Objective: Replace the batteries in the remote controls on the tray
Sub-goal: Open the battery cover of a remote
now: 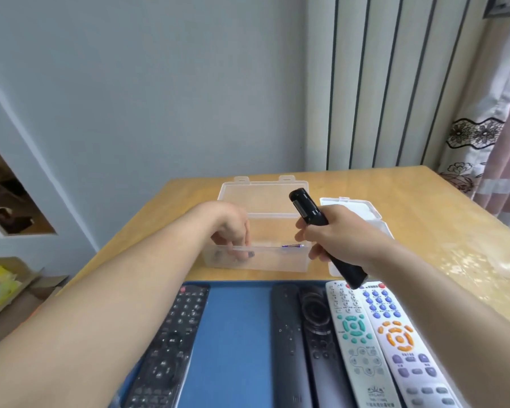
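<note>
one remote up in my right hand, my left hand down in the box

i am gripping a black remote (306, 209) in my right hand (336, 235), fingers wrapped round its middle. i am holding it tilted above the worktop (442, 219), far end pointing up and away, near end hanging over the far right corner of the tray (233, 334). its upward face is showing an open slot near the top end.

my left hand (231, 228) is dipping into the clear box (277, 265), which is sitting just beyond the tray with its lid (262, 195) standing open behind. my fingertips are curling down behind the frosted front wall beside a small dark thing; i cannot tell whether they are pinching it. a battery (292, 245) with a purple band is lying toward the box's right end. a second clear box (354, 209), closed, is sitting to the right, partly behind my right hand.

five remotes are lying on the blue tray: a buttoned black remote (174, 334) at the left, then, past a bare gap, a slim black remote (286, 334), a dark ring-pad remote (315, 319), a green-buttoned white remote (354, 334) and an orange-buttoned white remote (401, 340), packed side by side.
</note>
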`<state>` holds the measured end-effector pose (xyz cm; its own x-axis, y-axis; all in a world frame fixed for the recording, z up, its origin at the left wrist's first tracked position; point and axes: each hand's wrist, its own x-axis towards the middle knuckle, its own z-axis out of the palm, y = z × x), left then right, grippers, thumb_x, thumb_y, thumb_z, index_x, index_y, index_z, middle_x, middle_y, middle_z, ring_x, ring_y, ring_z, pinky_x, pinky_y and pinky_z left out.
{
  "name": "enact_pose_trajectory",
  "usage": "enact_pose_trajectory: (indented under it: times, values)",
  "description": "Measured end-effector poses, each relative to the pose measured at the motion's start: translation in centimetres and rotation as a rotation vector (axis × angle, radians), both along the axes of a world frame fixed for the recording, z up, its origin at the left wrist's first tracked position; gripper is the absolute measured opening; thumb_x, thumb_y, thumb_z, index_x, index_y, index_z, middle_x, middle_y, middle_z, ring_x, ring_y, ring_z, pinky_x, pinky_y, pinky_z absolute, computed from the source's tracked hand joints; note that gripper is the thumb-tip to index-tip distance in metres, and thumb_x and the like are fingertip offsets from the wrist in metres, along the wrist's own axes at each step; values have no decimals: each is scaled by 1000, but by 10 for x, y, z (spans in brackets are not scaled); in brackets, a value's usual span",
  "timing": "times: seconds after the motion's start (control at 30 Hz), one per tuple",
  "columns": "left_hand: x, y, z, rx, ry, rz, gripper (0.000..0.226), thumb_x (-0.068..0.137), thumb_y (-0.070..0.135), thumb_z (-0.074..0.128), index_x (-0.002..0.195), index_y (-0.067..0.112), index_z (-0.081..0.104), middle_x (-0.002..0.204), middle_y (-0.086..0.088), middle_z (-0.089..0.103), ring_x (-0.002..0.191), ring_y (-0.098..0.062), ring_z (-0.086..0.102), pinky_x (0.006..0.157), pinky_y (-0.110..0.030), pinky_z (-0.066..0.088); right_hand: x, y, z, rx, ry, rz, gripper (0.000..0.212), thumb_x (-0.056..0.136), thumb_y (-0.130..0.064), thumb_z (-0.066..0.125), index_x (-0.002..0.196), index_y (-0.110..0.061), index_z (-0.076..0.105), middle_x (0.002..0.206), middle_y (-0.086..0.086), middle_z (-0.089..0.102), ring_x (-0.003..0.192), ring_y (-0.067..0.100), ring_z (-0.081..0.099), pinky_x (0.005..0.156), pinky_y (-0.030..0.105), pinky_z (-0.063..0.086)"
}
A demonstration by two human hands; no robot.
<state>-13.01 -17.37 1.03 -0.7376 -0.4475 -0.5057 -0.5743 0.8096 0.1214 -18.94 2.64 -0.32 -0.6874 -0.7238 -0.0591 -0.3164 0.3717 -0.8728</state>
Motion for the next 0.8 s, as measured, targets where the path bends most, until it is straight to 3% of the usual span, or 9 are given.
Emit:
enact_pose_trajectory:
  times: [0.07,0.17,0.27,0.33,0.4,0.47,0.57,0.7,0.8]
  values:
    - [6,-6,6,84,132,19,12,76,16,79,87,17,74,84,2,70,75,-11,61,67,-24,47,-5,-5,5,62,212,9,13,88,-6,56,93,-16,63,95,12,72,60,15,60,53,24,49]
    - [18,-17,10,12,372,60,10,74,13,76,80,16,68,70,6,66,67,-11,60,65,-23,45,-11,-25,20,263,594,105,16,87,-7,58,87,-23,58,83,-1,62,67,15,53,49,21,36]
    - [27,-22,7,-201,293,11,17,74,14,74,90,18,67,81,5,63,81,-18,60,69,-26,50,-14,-48,20,449,736,225,13,87,-8,55,92,-20,53,87,1,56,70,18,49,51,24,35]
    - [27,-18,2,-353,169,-68,13,76,15,73,88,13,69,84,-1,65,79,-21,60,67,-29,50,-17,-58,17,505,702,246,10,88,-11,56,94,-16,52,92,5,58,74,22,50,56,27,40]
    - [20,-9,-1,-496,59,-128,14,78,12,70,71,10,58,73,-4,57,67,-22,52,59,-30,45,-17,-65,15,497,660,229,9,89,-13,56,97,-13,51,94,7,59,77,24,52,62,30,42]
    - [10,-1,-5,-572,-69,-145,26,82,12,68,68,14,46,73,-2,50,72,-23,52,63,-32,46,-15,-68,15,452,598,203,9,89,-13,54,97,-12,52,94,8,64,77,25,58,67,33,50]
    - [1,8,-5,-609,-151,-137,18,89,9,54,74,13,45,75,0,45,84,-26,51,73,-33,44,-12,-67,9,345,399,186,3,90,-10,54,90,-13,53,89,8,71,66,20,63,66,33,56]
    - [9,7,0,-481,-71,-102,17,89,14,56,72,12,52,70,0,45,78,-25,49,70,-32,42,-8,-51,7,74,150,123,11,88,-6,59,83,-13,53,83,8,73,56,16,60,52,26,50]
    - [23,4,10,-11,356,59,15,85,19,68,72,12,67,62,4,57,60,-14,51,58,-20,39,2,-37,10,-175,-89,42,10,85,-1,65,86,-8,58,80,11,71,55,15,58,50,24,47]
